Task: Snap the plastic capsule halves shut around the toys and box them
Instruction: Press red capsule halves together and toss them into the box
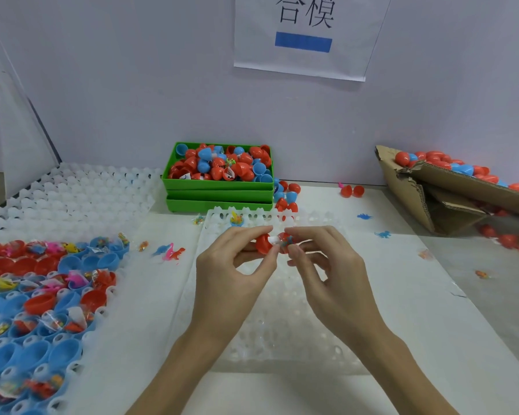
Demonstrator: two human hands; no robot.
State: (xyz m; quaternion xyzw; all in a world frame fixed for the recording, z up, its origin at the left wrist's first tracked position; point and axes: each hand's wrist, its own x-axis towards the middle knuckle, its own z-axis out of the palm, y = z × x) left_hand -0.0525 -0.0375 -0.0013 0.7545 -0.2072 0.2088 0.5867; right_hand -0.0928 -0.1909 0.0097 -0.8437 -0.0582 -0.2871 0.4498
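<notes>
Two red capsule halves (268, 243) meet at centre, a white and blue wrapped toy (282, 240) between them. Far centre, bright green trays (219, 194) hold red and blue halves. On the left, a translucent white dimpled tray (72, 190) carries blue cups (27, 351) and red ones. A brown cardboard box (426, 202) sits right. The white wall sign (303, 34) bears black characters and a blue bar.

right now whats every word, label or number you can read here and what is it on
"合模" on the white paper sheet stuck to the back wall; the tops of the characters are cut off by the frame edge.
Solid blue bar below it on the same sheet: no text shows on it.
Small white labels on toy packets in the green bin and the blue capsule halves: too small to read.
</notes>
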